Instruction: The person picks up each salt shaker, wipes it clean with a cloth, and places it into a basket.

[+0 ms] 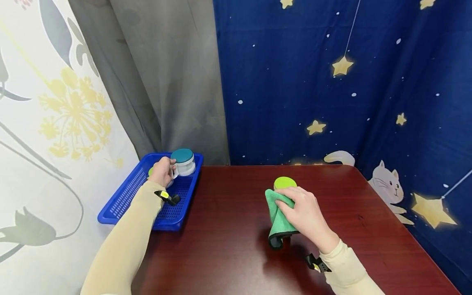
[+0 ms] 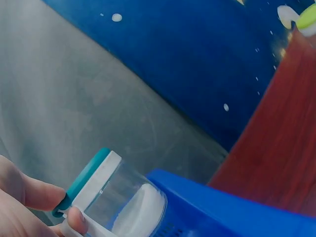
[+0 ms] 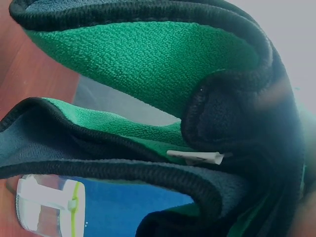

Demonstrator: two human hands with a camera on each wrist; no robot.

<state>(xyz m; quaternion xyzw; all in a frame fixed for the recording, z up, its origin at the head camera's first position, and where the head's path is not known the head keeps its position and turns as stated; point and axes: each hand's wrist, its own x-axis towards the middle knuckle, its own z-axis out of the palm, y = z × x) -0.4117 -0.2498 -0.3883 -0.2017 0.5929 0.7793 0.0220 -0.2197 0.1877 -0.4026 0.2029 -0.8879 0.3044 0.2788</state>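
Observation:
My left hand [image 1: 161, 172] reaches into the blue basket [image 1: 177, 224] and grips a clear seasoning jar [image 1: 186, 168] by its handle side. The jar has a teal lid [image 1: 182, 155], and white powder [image 2: 140, 210] slopes inside it in the left wrist view. A bit of a lime-green lid [image 1: 150, 171] peeks out behind that hand. Over the table, my right hand [image 1: 306, 211] holds a green cloth [image 1: 282, 221] with dark edging and a grey reverse, bunched and hanging down. Just beyond the cloth is a jar with a lime-green lid [image 1: 285, 182]; its clear body [image 3: 47, 205] shows in the right wrist view.
The dark red wooden table [image 1: 228, 254] spreads in front, with the basket at its far left corner. A grey curtain [image 1: 177, 82] and a blue star-patterned curtain [image 1: 287, 82] hang behind it. On the left hangs a white floral curtain [image 1: 55, 164].

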